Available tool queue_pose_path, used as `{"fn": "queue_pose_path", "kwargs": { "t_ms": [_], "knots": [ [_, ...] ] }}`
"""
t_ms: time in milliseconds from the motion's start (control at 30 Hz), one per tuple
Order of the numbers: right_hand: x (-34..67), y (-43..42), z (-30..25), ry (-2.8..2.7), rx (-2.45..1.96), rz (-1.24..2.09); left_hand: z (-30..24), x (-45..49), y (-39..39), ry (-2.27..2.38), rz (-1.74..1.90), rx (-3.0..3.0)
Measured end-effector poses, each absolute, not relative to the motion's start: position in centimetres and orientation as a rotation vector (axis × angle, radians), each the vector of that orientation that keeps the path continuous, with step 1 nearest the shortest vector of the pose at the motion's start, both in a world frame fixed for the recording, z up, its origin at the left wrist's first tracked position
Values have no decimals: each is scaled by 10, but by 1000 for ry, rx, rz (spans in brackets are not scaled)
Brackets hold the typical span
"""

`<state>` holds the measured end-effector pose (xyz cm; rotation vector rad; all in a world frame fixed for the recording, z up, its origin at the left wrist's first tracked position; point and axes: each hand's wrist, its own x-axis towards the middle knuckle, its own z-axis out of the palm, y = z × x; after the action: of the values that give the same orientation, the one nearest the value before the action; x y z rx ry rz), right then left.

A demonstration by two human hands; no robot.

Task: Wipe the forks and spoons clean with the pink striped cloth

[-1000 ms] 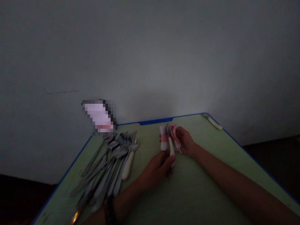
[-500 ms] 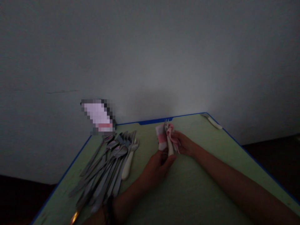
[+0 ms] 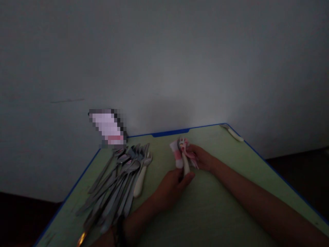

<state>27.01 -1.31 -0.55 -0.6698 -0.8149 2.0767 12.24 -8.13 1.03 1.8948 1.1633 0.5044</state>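
A fork point(image 3: 185, 164) with a white handle is held tines up over the middle of the table. My left hand point(image 3: 171, 187) is closed round the lower end of its handle. My right hand point(image 3: 200, 157) grips a pink and white cloth point(image 3: 191, 157), pressed against the fork's head from the right. Part of the cloth hangs on the left side of the fork. The right fingertips are partly hidden behind the cloth.
A pile of spoons, forks and knives point(image 3: 115, 185) lies at the left, with a white-handled fork point(image 3: 141, 176) along its right side. Another white-handled fork point(image 3: 234, 133) rests at the far right corner. A blurred-out phone-like object point(image 3: 108, 127) leans on the wall point(image 3: 164, 61) behind the blue-edged green table point(image 3: 218, 212).
The fork has shifted slightly down and its head now tilts a little to the left. The cloth round its head has changed shape. My left hand has dropped a little with the handle.
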Motion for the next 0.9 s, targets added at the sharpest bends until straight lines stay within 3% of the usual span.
{"fn": "queue_pose_path", "kwargs": {
  "t_ms": [433,900],
  "knots": [
    [270,-11,-13,-876,-510,2031,6,124,-82,1232,747,1785],
    [269,-14,6,-667,-422,2149,8,123,-84,1111,679,1697]
  ]
}}
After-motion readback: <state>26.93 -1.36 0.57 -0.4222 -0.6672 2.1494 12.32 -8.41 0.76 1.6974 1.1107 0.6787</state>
